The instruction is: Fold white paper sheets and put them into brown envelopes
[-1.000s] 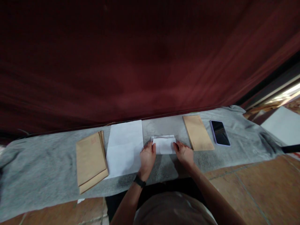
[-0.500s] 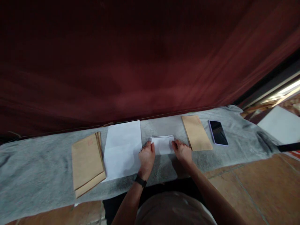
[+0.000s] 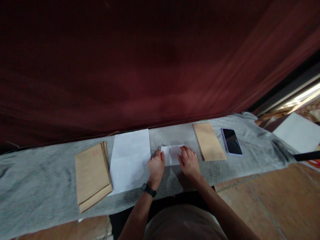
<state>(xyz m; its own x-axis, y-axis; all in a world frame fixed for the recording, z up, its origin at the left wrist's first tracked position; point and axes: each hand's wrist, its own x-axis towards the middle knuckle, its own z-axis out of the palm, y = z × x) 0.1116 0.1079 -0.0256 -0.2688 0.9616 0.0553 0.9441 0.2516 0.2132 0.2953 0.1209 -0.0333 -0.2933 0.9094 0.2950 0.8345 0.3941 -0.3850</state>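
A folded sheet of white paper lies on the grey cloth between my two hands. My left hand, with a dark watch on the wrist, pinches its left edge between thumb and fingers. On the paper's right end rests my right hand, its fingers stretched over the top and the thumb apart from them. Left of my left hand are larger white sheets, lying flat with a faint crease. A brown envelope lies just to the right of my right hand.
Several brown envelopes are stacked at the left. A phone in a purple case lies at the right on the grey cloth. Behind the cloth rises a dark red fabric wall. Tiled floor shows at lower right.
My right hand has moved left from the paper's right edge onto its top, its fingers now spread over it. My left hand keeps its hold at the left edge.
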